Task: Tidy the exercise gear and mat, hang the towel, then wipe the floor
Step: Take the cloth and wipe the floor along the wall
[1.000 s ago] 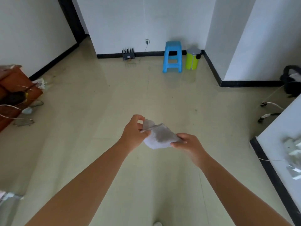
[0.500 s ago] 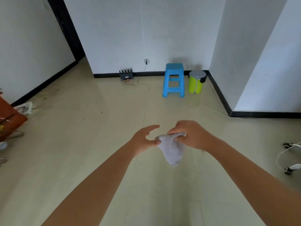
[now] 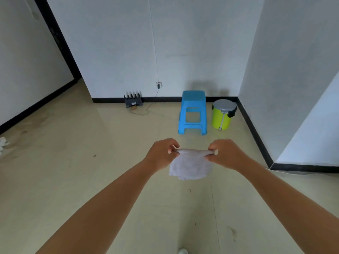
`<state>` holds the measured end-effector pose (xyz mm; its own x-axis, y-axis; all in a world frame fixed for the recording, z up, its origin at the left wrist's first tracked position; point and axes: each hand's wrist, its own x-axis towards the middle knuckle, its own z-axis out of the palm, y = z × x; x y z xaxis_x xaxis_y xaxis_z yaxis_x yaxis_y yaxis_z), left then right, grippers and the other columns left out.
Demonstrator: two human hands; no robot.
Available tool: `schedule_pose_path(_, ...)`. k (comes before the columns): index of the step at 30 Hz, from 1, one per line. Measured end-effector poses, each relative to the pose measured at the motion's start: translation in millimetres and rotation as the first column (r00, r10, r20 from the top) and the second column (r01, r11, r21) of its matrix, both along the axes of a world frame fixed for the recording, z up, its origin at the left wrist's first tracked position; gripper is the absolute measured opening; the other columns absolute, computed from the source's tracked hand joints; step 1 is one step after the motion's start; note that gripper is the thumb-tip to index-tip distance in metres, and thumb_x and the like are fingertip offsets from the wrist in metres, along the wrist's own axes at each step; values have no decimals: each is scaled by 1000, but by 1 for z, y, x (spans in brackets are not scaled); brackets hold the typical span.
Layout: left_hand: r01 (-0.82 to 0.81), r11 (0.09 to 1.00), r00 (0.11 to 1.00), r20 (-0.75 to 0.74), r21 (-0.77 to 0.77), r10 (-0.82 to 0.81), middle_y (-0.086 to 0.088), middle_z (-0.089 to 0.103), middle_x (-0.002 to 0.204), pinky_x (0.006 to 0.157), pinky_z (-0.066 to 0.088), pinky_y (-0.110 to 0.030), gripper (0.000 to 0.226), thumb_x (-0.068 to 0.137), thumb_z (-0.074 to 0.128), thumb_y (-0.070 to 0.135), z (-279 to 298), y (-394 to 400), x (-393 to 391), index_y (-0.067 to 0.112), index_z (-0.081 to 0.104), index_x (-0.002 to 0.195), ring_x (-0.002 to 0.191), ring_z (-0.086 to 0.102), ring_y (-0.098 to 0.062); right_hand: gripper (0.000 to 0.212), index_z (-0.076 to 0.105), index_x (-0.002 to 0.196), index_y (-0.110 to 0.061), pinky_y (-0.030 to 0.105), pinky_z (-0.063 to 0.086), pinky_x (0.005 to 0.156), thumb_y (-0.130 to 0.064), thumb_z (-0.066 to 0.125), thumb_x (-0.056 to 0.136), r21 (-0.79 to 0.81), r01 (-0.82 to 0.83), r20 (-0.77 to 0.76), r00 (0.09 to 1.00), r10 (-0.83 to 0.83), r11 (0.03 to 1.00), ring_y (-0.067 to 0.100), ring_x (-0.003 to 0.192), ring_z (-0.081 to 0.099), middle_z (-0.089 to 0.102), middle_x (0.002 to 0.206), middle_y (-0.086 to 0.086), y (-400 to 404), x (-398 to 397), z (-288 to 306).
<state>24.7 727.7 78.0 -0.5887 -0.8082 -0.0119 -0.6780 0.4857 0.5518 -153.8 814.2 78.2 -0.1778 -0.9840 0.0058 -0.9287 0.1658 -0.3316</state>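
Note:
A small pale grey cloth (image 3: 190,165) hangs in front of me above the beige tiled floor (image 3: 91,180). My left hand (image 3: 161,154) pinches its upper left corner and my right hand (image 3: 225,154) pinches its upper right corner, so the top edge is stretched level between them. The lower part of the cloth droops in loose folds. Both forearms reach in from the bottom of the view.
A blue plastic stool (image 3: 193,112) and a lime-green lidded bin (image 3: 223,114) stand by the far wall. A black router (image 3: 133,101) with a cable sits on the floor to their left. A white crumpled item (image 3: 2,143) lies at the left edge. Dark specks dot the floor.
The view has lifted toward the far wall. The bunched cloth, held mainly by my right hand, is now spread between both hands, with my left hand closed on a corner.

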Motion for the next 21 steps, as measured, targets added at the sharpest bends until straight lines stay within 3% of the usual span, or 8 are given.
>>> schedule_pose_path(3, 24, 998, 997, 70, -56, -20, -6, 67, 109, 83, 40, -21, 22, 92, 51, 13, 7, -86, -55, 7, 64, 108, 105, 59, -20, 28, 68, 98, 2, 28, 40, 84, -21, 57, 87, 25, 33, 2, 999, -34, 999, 25, 100, 60, 68, 103, 15, -85, -52, 2)
schedule_pose_path(5, 30, 996, 995, 96, -82, -22, -6, 68, 111, 88, 42, -25, 23, 92, 50, 14, 14, -141, -94, 8, 65, 108, 107, 58, -20, 28, 69, 98, 3, 31, 40, 87, -20, 58, 86, 20, 50, 19, 999, -51, 999, 26, 100, 60, 69, 103, 16, -139, -88, 5)
schedule_pose_path(11, 44, 985, 987, 163, -167, -16, -5, 67, 111, 84, 43, -27, 24, 94, 47, 15, 24, -293, -221, 10, 66, 107, 107, 58, -21, 29, 67, 106, 4, 30, 38, 92, -18, 56, 90, -1, 121, 112, 986, -120, 993, 28, 109, 58, 67, 112, 18, -283, -209, 13)
schedule_pose_path(16, -15, 975, 984, 168, -222, 53, -6, 67, 107, 72, 38, -24, 23, 95, 45, 18, 10, -411, -333, 10, 65, 105, 95, 58, -20, 28, 70, 100, 1, 35, 44, 88, -17, 53, 89, -77, 130, 18, 992, -129, 989, 29, 102, 59, 68, 104, 18, -415, -320, 3)
schedule_pose_path(21, -52, 973, 961, 253, -223, 109, -7, 66, 110, 81, 45, -32, 26, 94, 43, 15, -3, -516, -427, 12, 65, 109, 106, 56, -23, 24, 71, 95, 1, 34, 45, 81, -14, 54, 87, -127, 119, 16, 993, -117, 985, 32, 99, 57, 67, 96, 19, -528, -413, -15)
